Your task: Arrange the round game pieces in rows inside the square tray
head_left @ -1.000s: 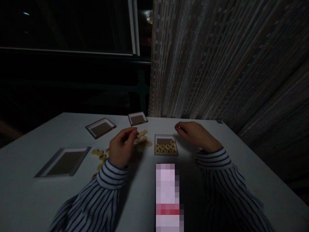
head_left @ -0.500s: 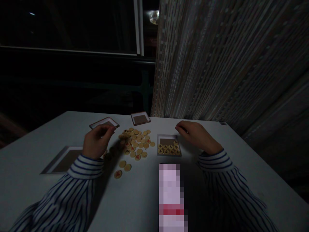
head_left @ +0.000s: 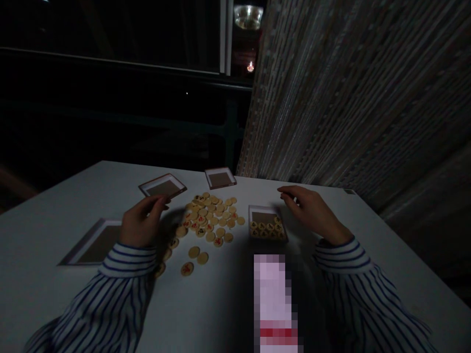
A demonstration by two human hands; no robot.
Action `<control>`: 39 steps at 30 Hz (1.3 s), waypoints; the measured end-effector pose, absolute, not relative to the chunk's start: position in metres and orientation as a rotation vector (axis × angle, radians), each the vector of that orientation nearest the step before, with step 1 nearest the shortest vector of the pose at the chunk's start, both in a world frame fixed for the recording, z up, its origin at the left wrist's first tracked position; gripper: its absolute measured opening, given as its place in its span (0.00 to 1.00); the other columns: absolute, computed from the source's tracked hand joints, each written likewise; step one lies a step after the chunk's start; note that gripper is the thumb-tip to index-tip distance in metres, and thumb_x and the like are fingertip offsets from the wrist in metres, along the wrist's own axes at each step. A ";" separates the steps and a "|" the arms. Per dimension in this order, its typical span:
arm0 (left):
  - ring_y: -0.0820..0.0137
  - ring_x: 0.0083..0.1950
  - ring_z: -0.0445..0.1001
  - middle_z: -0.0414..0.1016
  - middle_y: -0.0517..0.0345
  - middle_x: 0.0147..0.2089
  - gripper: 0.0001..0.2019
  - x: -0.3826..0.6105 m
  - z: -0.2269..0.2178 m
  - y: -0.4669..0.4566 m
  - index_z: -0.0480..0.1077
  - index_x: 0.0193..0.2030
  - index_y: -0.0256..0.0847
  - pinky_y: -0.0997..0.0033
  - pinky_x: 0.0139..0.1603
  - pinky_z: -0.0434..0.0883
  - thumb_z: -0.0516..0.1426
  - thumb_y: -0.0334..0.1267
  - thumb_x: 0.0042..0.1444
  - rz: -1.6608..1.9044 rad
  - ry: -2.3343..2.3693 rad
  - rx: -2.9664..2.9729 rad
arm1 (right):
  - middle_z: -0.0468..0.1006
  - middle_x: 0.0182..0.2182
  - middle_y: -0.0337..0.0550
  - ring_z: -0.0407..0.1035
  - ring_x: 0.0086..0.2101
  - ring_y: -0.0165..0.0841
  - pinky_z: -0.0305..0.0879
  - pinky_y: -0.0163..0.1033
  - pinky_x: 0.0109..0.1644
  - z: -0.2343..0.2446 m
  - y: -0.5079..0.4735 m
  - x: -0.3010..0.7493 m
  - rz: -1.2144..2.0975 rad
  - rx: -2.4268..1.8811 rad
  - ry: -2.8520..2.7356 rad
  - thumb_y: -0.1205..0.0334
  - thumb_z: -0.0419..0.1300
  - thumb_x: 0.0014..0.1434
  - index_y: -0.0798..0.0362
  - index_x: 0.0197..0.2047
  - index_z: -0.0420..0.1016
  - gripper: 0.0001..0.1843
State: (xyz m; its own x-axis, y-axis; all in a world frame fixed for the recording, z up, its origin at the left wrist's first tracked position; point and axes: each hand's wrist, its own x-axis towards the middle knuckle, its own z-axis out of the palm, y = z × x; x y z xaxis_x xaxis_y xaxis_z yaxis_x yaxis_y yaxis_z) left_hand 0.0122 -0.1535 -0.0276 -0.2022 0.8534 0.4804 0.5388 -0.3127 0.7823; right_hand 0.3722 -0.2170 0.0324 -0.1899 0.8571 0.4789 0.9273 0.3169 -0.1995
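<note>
My left hand (head_left: 142, 221) hovers just left of a loose heap of round wooden Chinese chess pieces (head_left: 209, 208). Its thumb and fingers are pinched together, and I cannot make out whether a piece is between them. Some pieces show red or black characters, others lie blank side up. Past the heap, a shallow tray (head_left: 268, 236) holds rows of pieces with black characters in its near part. My right hand (head_left: 312, 211) is held to the right of that tray, thumb and fingers slightly apart, nothing visible in them.
Three more shallow trays stand on the white table (head_left: 221, 309): one at left (head_left: 101, 242), one behind my left hand (head_left: 164, 188), one at the back (head_left: 221, 179). A pixelated pink object (head_left: 274, 289) is at the front. A string curtain (head_left: 312, 98) hangs behind.
The view has shifted a little. My left hand has drawn slightly back from the rear-left tray and the heap. My right hand's fingers have parted and stretched out somewhat.
</note>
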 end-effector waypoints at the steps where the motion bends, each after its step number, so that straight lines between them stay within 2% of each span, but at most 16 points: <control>1: 0.66 0.35 0.74 0.77 0.56 0.33 0.14 0.011 -0.029 -0.154 0.72 0.37 0.40 0.67 0.40 0.71 0.53 0.47 0.51 1.518 1.642 1.769 | 0.76 0.43 0.47 0.70 0.41 0.36 0.65 0.41 0.44 0.031 -0.216 0.372 -0.174 -1.577 -2.078 0.62 0.48 0.61 0.54 0.48 0.70 0.16; 4: 0.66 0.35 0.74 0.76 0.56 0.32 0.14 0.008 -0.032 -0.155 0.72 0.36 0.40 0.67 0.41 0.70 0.51 0.47 0.52 1.488 1.722 1.804 | 0.76 0.43 0.46 0.70 0.41 0.35 0.66 0.40 0.43 0.028 -0.215 0.371 -0.152 -1.593 -2.076 0.61 0.48 0.61 0.54 0.49 0.70 0.16; 14: 0.68 0.31 0.72 0.76 0.57 0.30 0.15 0.001 -0.039 -0.156 0.73 0.34 0.41 0.71 0.35 0.68 0.51 0.48 0.52 1.329 1.762 1.971 | 0.77 0.40 0.46 0.71 0.37 0.35 0.67 0.40 0.39 0.027 -0.214 0.368 -0.123 -1.606 -2.081 0.59 0.48 0.61 0.54 0.48 0.70 0.16; 22: 0.67 0.31 0.73 0.77 0.55 0.34 0.17 -0.009 -0.038 -0.153 0.73 0.40 0.41 0.71 0.36 0.69 0.49 0.45 0.52 1.227 1.765 2.072 | 0.77 0.39 0.44 0.72 0.34 0.34 0.68 0.39 0.36 0.028 -0.217 0.355 -0.133 -1.626 -2.069 0.57 0.48 0.61 0.52 0.47 0.71 0.16; 30: 0.66 0.35 0.75 0.77 0.55 0.36 0.18 -0.018 -0.040 -0.149 0.71 0.46 0.41 0.70 0.38 0.70 0.49 0.44 0.53 1.060 1.760 2.158 | 0.76 0.42 0.45 0.72 0.39 0.35 0.68 0.40 0.40 0.036 -0.207 0.327 -0.149 -1.593 -2.293 0.58 0.48 0.61 0.52 0.47 0.71 0.16; 34: 0.63 0.41 0.75 0.77 0.52 0.41 0.17 -0.021 -0.042 -0.147 0.71 0.45 0.40 0.67 0.43 0.69 0.48 0.41 0.53 0.979 1.740 2.221 | 0.76 0.42 0.46 0.71 0.41 0.35 0.67 0.41 0.44 0.039 -0.201 0.309 -0.189 -1.496 -2.444 0.60 0.48 0.61 0.53 0.47 0.71 0.16; 39: 0.63 0.42 0.75 0.77 0.51 0.42 0.16 -0.022 -0.044 -0.146 0.72 0.44 0.40 0.65 0.45 0.70 0.48 0.40 0.54 0.854 1.717 2.282 | 0.76 0.41 0.47 0.70 0.40 0.35 0.66 0.42 0.45 0.043 -0.196 0.288 -0.191 -1.422 -2.578 0.63 0.49 0.60 0.54 0.47 0.71 0.15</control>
State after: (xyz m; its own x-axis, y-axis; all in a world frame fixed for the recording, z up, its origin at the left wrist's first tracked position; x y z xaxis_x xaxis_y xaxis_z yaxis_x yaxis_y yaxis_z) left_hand -0.0224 -0.1460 -0.0444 0.1774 0.9223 0.3434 0.8304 -0.3276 0.4508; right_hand 0.2881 -0.1956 0.0425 -0.5215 0.8223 0.2277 0.8469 0.5313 0.0209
